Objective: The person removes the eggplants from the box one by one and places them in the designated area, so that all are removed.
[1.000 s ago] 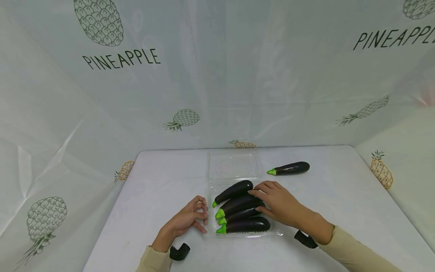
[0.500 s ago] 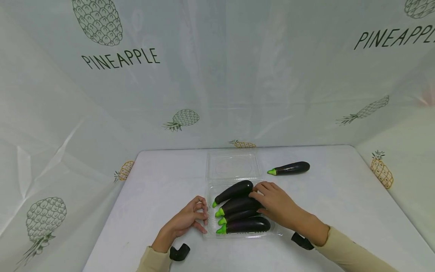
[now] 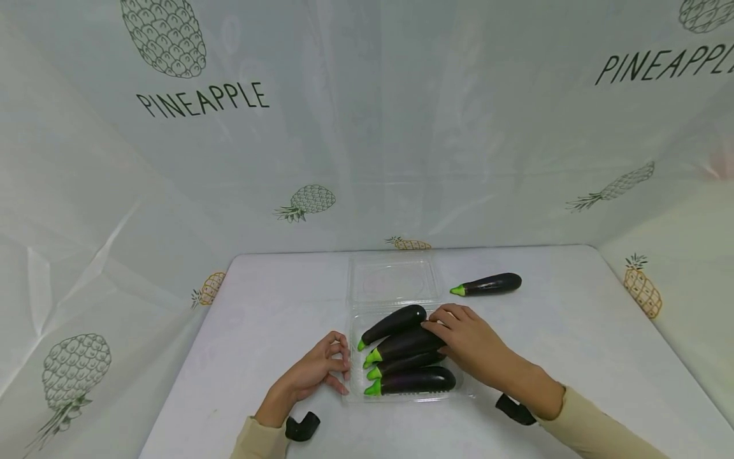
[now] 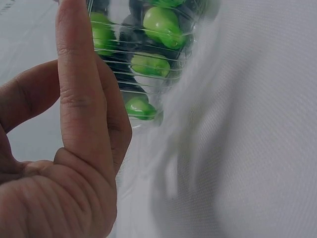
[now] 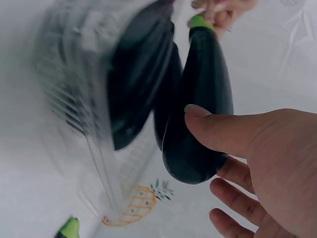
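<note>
A clear plastic clamshell box [image 3: 395,400] lies open on the white table, with several dark eggplants side by side in its base, green stems pointing left. My right hand [image 3: 473,344] grips the blunt end of one eggplant [image 3: 404,344], second from the back. In the right wrist view, my thumb presses on this eggplant [image 5: 200,74] and the fingers are partly behind it. My left hand [image 3: 314,371] rests beside the box's left edge with loosely bent fingers. The left wrist view shows green stems [image 4: 161,25] through the clear wall.
The box's clear lid [image 3: 395,280] is folded back flat behind the base. Another eggplant [image 3: 490,285] lies on the table [image 3: 275,299] at the back right. A white pineapple-print sheet [image 3: 367,127] hangs behind and at both sides.
My right hand shifts only slightly at the blunt end of the eggplant, its thumb moving further out of sight. The left hand, the box and the loose eggplant stay in place.
</note>
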Motion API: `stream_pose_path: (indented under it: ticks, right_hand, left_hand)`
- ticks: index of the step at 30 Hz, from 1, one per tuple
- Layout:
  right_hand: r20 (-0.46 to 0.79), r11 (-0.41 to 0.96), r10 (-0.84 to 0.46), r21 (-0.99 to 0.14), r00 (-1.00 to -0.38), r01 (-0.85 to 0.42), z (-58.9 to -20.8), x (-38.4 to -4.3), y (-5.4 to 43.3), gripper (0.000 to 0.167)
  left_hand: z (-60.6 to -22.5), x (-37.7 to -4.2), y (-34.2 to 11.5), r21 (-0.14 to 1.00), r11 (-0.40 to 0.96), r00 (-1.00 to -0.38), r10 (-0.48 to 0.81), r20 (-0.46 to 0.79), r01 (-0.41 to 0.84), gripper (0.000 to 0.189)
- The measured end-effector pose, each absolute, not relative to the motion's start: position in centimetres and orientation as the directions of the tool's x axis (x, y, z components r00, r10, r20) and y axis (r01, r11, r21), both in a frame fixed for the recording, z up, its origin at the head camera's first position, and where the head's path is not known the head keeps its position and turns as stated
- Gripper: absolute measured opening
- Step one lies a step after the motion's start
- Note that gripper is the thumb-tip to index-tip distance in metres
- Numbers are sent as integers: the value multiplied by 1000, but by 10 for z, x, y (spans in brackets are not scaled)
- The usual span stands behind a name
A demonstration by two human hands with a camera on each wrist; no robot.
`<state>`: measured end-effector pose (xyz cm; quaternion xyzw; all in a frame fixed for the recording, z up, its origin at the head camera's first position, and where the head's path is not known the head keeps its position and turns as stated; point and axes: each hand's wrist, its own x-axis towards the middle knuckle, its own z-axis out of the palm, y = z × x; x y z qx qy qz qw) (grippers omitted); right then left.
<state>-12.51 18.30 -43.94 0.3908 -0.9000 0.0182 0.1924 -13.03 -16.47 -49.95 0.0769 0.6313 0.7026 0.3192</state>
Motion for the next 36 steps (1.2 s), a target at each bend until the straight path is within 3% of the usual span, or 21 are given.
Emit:
stream_pose_path:
  ticks: [10,20,36]
  right_hand:
    - [528,696,-609,0,-591,-718,-422,-132,216,65]
    - [497,782,-499,-94,-710,-616,-419,-140,268,64]
    - [472,837,-410,-146,-780,-528,-445,-157,336,59]
  left_hand:
    - [-501,-130,-165,937,-5,-785,547,-290,-350,33]
    - [-501,-130,-165,937,0,-786,544,-293,-349,31]
    - [-500,-132,-164,937,2,-786,544,-294,-349,32]
